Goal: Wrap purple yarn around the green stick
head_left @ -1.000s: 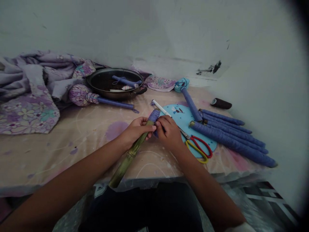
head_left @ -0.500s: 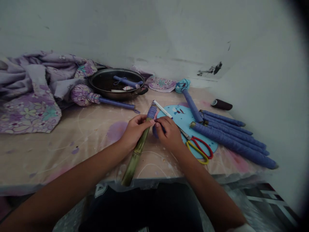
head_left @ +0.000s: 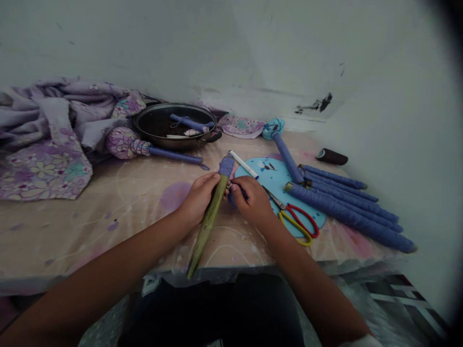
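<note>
A green bamboo stick (head_left: 209,219) slants toward me over the table's front part, its far end wound with purple-blue yarn (head_left: 226,166). My left hand (head_left: 201,195) is closed around the stick just below the winding. Close to its right side, my right hand (head_left: 250,195) is pinched on purple-blue yarn, and part of a yarn bundle (head_left: 233,196) shows beneath the fingers. Beside that hand lie scissors (head_left: 289,212) with one red and one yellow handle, on a light-blue round piece (head_left: 269,176). A white marker (head_left: 244,165) rests beyond my right fingers.
Several yarn-wrapped sticks (head_left: 347,212) lie at right, near a dark thread spool (head_left: 332,156). A cloth-headed mallet-like stick (head_left: 285,152) stands behind them. A black pan (head_left: 152,137), another cloth-headed stick (head_left: 173,155) and floral fabric (head_left: 47,140) occupy the back left, against the wall.
The bamboo stick has turned about its length, now showing a tapered near end. My left thumb has shifted back to the stick's left side; my right hand stays nearly in place.
</note>
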Available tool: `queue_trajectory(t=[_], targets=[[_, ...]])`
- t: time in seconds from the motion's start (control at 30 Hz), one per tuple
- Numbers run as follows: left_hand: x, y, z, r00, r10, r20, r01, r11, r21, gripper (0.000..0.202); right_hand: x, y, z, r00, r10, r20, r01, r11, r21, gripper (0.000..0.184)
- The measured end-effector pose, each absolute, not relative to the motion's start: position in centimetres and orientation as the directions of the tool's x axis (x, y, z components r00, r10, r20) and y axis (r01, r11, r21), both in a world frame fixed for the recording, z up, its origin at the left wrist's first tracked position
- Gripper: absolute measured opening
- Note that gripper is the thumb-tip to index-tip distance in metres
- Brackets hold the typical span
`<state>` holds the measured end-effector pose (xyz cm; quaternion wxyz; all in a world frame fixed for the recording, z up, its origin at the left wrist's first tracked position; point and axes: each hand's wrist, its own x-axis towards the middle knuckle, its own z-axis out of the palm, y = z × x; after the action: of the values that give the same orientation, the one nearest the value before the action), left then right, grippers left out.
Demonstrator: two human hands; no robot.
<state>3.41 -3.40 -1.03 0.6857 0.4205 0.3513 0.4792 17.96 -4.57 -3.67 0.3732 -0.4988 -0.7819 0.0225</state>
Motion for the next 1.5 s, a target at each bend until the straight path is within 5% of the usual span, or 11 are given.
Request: queue_trajectory(t=[0.27,0.47,0.63,1.0,1.5], targets=[[2.81,-3.35,-0.06,0.317,0.943,-0.104,-0.416,0.237,0.878,0.014,17.93,-4.65,-3.72,-0.281,0.829,0.484,0.770,0.496,-0.402,0.027],[2.81,-3.39,-0.01,0.334,0.935,-0.116,-0.389,0.249,0.887,0.016,18.12,-4.95,-3.65,-0.289,0.805,0.518,0.646,0.564,-0.515,0.036],[2.70,-3.28,-0.18,0.330,0.937,-0.118,-0.375,0.245,0.894,0.014,18.05,-4.91,-3.59,-0.379,0.775,0.506,0.662,0.609,-0.436,0.029],[2.84,-3.52,-0.37,0.432,0.891,-0.141,-0.357,0.312,0.880,0.018,18.49,-4.26,-3.64,-0.150,0.791,0.593,0.799,0.450,-0.399,0.020],[2.77,-3.88,-0.07,0.436,0.899,-0.037,-0.279,0.174,0.944,0.025,18.46,-4.28,-3.49,-0.116,0.797,0.592,0.794,0.433,-0.427,0.019]])
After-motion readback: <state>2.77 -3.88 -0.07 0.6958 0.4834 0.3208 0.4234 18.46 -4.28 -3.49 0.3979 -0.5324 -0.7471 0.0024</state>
